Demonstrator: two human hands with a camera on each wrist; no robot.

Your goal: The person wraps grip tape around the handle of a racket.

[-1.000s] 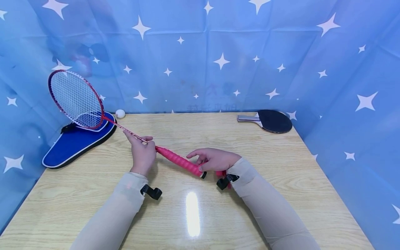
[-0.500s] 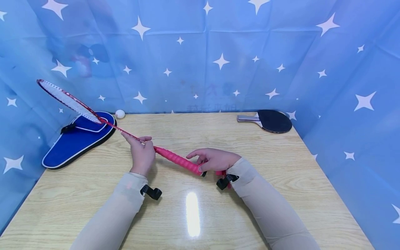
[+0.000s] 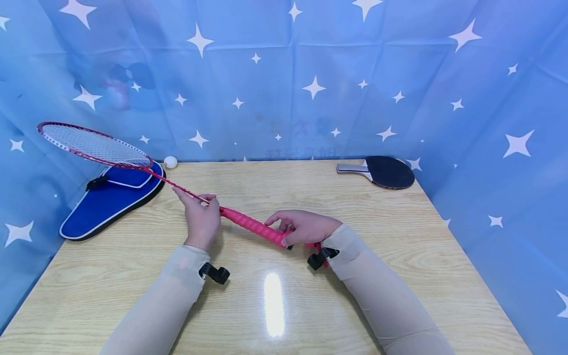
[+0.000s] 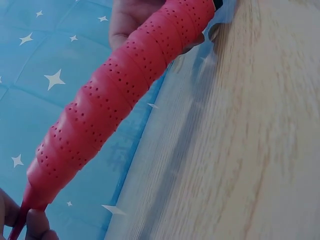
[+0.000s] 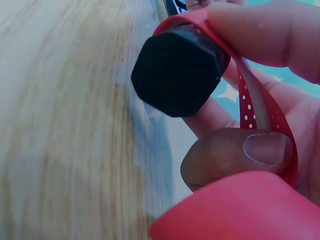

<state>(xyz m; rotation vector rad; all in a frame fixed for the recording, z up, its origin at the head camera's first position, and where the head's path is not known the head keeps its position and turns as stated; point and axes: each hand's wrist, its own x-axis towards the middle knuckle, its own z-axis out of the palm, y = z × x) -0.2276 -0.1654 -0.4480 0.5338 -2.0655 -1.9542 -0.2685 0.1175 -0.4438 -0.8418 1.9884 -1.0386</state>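
Note:
A red badminton racket [image 3: 99, 144] is held slantwise above the table, its strung head at the left and its handle towards the right. My left hand [image 3: 201, 221] pinches the shaft just above the handle. Red perforated grip tape [image 4: 105, 102] covers the handle in overlapping turns. At the butt end, my right hand [image 3: 310, 226] holds the loose end of the tape [image 5: 248, 107] between curled fingers. Its thumb [image 5: 272, 37] presses tape against the handle beside the black butt cap [image 5: 175, 72]. A tail of tape hangs under the right wrist.
A blue paddle case [image 3: 104, 209] lies at the left, below the racket head. Behind it sits a white ball [image 3: 170, 161]. At the back right rests a black table tennis bat [image 3: 388, 172]. Blue star-patterned cloth [image 3: 266, 74] stands along the table's back and sides.
The racket has turned about its shaft: its head went from facing the camera to nearly edge-on, and now lies flatter, lower and further left. Both hands stay almost in place.

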